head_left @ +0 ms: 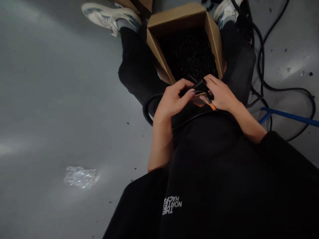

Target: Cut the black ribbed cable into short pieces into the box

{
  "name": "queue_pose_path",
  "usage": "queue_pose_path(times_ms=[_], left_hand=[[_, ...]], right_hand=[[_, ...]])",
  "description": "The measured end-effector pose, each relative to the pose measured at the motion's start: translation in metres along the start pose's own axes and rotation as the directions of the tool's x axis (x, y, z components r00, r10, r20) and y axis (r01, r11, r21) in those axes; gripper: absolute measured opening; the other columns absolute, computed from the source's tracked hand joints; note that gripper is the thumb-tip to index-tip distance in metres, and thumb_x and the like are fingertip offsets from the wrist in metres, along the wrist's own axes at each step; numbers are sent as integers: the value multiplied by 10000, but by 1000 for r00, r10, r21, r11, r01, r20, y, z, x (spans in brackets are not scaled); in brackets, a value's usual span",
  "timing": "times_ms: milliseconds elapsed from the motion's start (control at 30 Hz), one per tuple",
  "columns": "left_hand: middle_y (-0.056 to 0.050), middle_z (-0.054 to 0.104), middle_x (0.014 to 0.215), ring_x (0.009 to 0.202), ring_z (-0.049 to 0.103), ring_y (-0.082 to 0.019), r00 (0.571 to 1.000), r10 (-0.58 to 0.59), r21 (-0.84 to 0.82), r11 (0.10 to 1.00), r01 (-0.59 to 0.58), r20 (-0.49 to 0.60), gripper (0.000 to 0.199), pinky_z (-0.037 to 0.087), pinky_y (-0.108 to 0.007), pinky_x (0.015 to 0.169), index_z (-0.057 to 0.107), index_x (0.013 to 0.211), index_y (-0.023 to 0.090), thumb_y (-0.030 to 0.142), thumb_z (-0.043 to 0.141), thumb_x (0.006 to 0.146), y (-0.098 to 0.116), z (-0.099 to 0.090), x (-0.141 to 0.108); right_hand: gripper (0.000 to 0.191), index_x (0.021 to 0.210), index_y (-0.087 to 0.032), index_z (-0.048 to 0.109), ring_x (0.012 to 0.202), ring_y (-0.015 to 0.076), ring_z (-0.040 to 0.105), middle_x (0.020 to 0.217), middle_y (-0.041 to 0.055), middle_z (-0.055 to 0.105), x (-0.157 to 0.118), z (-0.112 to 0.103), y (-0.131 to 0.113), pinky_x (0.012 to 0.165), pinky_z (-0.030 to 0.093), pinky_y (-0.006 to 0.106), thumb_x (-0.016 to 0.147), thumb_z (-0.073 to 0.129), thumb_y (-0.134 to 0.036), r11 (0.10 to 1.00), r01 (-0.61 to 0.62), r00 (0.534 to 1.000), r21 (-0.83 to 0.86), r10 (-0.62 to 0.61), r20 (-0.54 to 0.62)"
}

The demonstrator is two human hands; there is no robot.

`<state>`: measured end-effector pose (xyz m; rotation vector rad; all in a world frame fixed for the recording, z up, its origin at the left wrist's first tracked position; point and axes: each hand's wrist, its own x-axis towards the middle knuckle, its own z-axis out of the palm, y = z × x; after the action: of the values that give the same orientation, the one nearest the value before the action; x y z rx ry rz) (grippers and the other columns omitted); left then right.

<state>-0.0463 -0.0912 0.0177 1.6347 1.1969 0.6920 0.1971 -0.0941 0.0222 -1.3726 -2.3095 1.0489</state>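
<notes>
I've got my left hand [171, 100] and right hand [220, 94] together, clamped on a black connector [199, 85], with a carton [175, 20] of black bits just ahead.

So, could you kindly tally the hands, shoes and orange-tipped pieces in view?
Hands: 2 (left hand, right hand)
Shoes: 2 (left shoe, right shoe)
Orange-tipped pieces: 1 (orange-tipped piece)
Total: 5
</notes>
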Motion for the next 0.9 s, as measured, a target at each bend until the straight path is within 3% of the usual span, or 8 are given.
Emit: queue_pose_path(times_ms=[67,167,267,367,467,667,800,900], left_hand=[[-35,734,848,745,706,-195,994,-3,-92,996,13,113,559,611,-338,716,701,981,261,809,593,1001,1,-2,-1],[-24,688,764,621,643,-179,986,-11,-164,986,38,164,625,575,-330,599,697,978,271,884,575,964,-3,-7,-2],[-15,679,734,600,634,-173,997,-26,-123,992,35,79,644,565,-319,590,706,1020,268,888,538,980,-4,-11,-3],[-38,753,850,729,703,-184,1000,-22,-18,1000,22,-18,594,600,-314,709,713,1036,245,816,549,1019,-1,-11,-4],[-64,813,1025,929,753,-212,996,1,142,990,11,-84,460,614,-330,885,724,1038,233,673,589,1058,2,-3,-5],[-78,818,1048,1009,760,-294,952,14,400,909,115,-305,221,591,-438,992,725,1091,273,479,658,1049,-18,25,-7],[-97,801,1070,1092,755,-339,928,14,390,910,143,-373,218,560,-522,1091,718,1096,263,471,699,1031,-34,24,-8],[-79,786,1101,1092,757,-300,912,-7,246,962,118,-409,281,587,-478,1065,704,1139,262,529,678,1056,-38,15,-7]], right_hand=[[433,1388,-183,623,1266,339,667,1411,159,661,0,-7,-3,1103,563,554,1058,597,-463,996,68,998,-63,-66,23],[441,1404,-178,626,1203,307,700,1349,145,691,-2,-14,-8,1038,586,473,1098,557,-488,990,105,993,-96,-100,59],[494,1457,-173,620,1116,260,738,1304,135,732,-5,-13,-9,948,591,378,1136,509,-531,988,120,992,-94,-117,37],[505,1481,-170,618,1090,245,758,1307,138,753,-7,-8,-7,917,585,347,1158,468,-528,990,112,994,-91,-111,17],[520,1471,-179,614,1110,262,764,1370,142,742,-5,2,-7,916,589,359,1146,489,-566,997,22,999,-72,-20,29],[495,1380,-195,627,1028,253,758,1311,112,773,7,25,-5,893,584,367,1090,605,-596,982,-172,985,73,172,6],[426,1397,-197,634,1106,272,766,1335,112,788,5,27,0,961,584,384,1076,647,-477,977,-190,982,97,187,36],[435,1421,-207,625,1117,283,754,1421,128,745,-1,19,3,958,600,410,1062,648,-450,975,-212,976,62,208,59]])
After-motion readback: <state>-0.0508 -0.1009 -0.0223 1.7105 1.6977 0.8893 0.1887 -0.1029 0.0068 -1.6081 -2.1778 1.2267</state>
